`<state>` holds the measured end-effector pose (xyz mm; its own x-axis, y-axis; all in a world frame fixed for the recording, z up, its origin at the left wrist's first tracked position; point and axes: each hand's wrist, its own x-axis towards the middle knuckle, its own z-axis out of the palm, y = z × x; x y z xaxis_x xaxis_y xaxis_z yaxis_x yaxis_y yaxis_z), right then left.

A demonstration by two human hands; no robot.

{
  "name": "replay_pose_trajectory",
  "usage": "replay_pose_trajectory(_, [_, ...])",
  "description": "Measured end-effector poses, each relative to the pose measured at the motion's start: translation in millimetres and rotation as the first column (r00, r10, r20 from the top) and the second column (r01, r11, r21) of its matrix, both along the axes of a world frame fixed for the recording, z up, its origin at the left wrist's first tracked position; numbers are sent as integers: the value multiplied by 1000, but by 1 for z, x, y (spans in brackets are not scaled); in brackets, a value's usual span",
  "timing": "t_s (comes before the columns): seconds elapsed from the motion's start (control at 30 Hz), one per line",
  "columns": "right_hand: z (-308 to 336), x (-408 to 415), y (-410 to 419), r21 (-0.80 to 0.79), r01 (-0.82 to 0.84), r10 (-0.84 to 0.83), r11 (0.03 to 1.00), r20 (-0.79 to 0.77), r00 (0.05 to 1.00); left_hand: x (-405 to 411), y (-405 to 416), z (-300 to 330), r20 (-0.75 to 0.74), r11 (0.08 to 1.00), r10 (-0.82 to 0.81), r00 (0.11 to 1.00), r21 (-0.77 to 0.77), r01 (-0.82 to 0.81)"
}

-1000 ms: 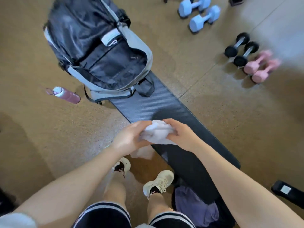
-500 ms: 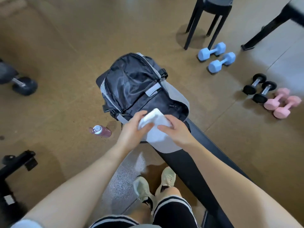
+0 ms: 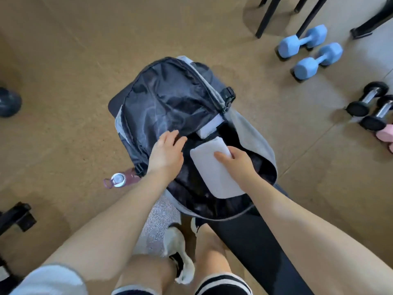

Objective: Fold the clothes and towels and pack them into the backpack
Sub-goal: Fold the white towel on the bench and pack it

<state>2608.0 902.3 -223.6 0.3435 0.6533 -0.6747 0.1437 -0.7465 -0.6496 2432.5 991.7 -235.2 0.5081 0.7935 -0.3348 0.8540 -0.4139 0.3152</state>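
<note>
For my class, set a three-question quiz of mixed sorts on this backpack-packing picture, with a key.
1. True or false: the folded white towel lies over the backpack's open compartment.
2. Which hand rests on the backpack's black flap? A) left hand B) right hand
3. Fill in: the pink water bottle lies on the ____, beside the backpack.

Key: 1 true; 2 A; 3 floor.

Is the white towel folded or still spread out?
Folded. The white towel is a compact rectangle held by the right hand over the open backpack, while the left hand rests on the flap.
</note>
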Motion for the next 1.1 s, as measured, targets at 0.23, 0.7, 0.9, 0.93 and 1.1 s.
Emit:
replay_pose_trajectory(0.23, [-34,-6,25,-61,49,-52,997,-48,997,7,27,-62,-287,984,-117,951,93,150])
replay_pose_trajectory(0.7, [-23,-49,66,-87,77,-73,993,50,996,-11,104,12,132,991,-90,987,-85,102])
replay_pose_trajectory(0.9, [-37,-78,125,-66,-13,27,998,215,976,-10,122,23,253,990,-105,962,-67,126])
replay_pose_trajectory(0.93, [-38,-78,121,-59,18,0,998,286,958,-11,122,17,249,988,-101,963,-91,127])
replay_pose_trajectory(1.1, [-41,-82,48,-67,467,-428,882,303,852,-18,107,-3,245,971,-20,969,-225,77])
